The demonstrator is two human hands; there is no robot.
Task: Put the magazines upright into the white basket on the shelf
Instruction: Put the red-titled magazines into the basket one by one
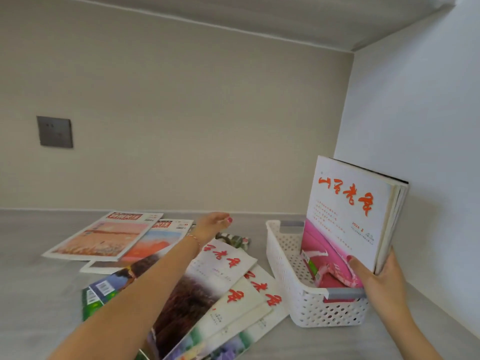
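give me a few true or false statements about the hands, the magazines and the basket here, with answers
1. The right hand grips a bundle of magazines standing upright in the white basket. True.
2. The left hand holds a magazine. False: it holds nothing and reaches over the magazines lying on the shelf.
3. The basket stands to the left of the loose magazines. False: it stands to their right, near the side wall.
4. A grey wall plate sits on the back wall. True.

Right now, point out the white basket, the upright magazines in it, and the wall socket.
white basket (291, 258), head view, on its perforated left wall.
upright magazines (348, 203), head view, on the front cover's white upper part.
wall socket (55, 131), head view, on the middle of the grey plate.
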